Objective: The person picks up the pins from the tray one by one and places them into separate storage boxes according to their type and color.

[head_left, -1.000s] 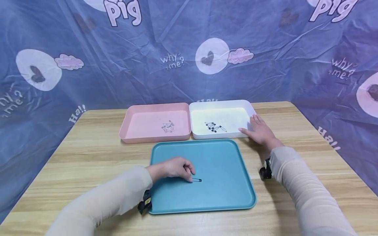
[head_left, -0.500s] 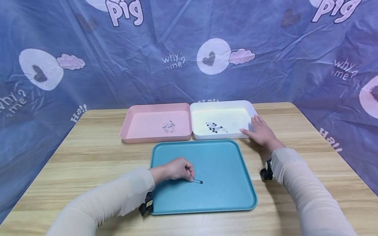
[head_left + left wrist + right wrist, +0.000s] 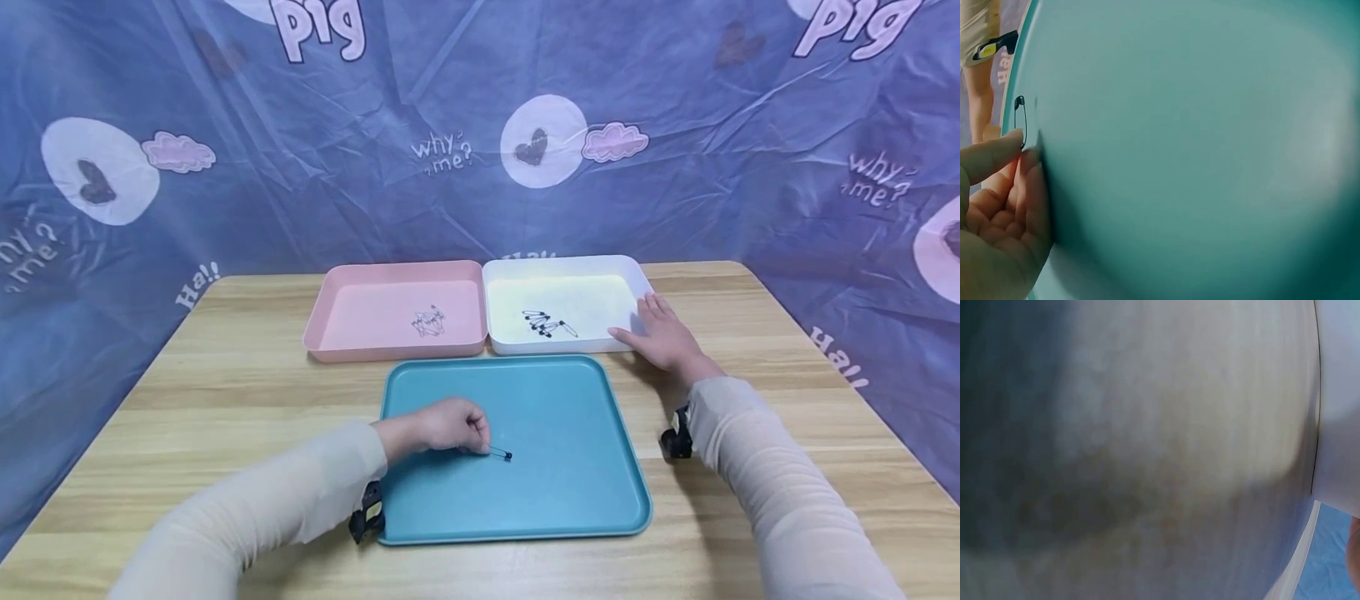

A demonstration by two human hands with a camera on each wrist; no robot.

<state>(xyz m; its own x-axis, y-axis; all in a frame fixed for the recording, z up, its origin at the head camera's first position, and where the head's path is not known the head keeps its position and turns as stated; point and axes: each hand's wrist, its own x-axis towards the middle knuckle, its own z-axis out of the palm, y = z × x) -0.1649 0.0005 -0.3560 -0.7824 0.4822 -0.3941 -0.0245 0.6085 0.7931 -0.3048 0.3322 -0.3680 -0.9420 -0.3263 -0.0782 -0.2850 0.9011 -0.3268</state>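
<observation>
My left hand (image 3: 456, 425) pinches a black safety pin (image 3: 500, 453) by one end, between thumb and fingers, over the teal tray (image 3: 570, 492). In the left wrist view the safety pin (image 3: 1020, 119) points away from the fingertips, its dark cap at the far end. My right hand (image 3: 663, 335) rests with extended fingers on the right wall of the white tray (image 3: 592, 292). Several black safety pins (image 3: 547, 323) lie in that white tray. The pink tray (image 3: 375, 308) beside it holds a small pile of silvery pins (image 3: 428, 322).
The pink and white trays stand side by side at the back of the wooden table (image 3: 247, 400), just behind the teal tray. A blue printed cloth (image 3: 337, 183) hangs behind and around the table.
My left hand has taken the black safety pin up from the teal tray, tilting its capped end. The right hand stays at the white tray.
</observation>
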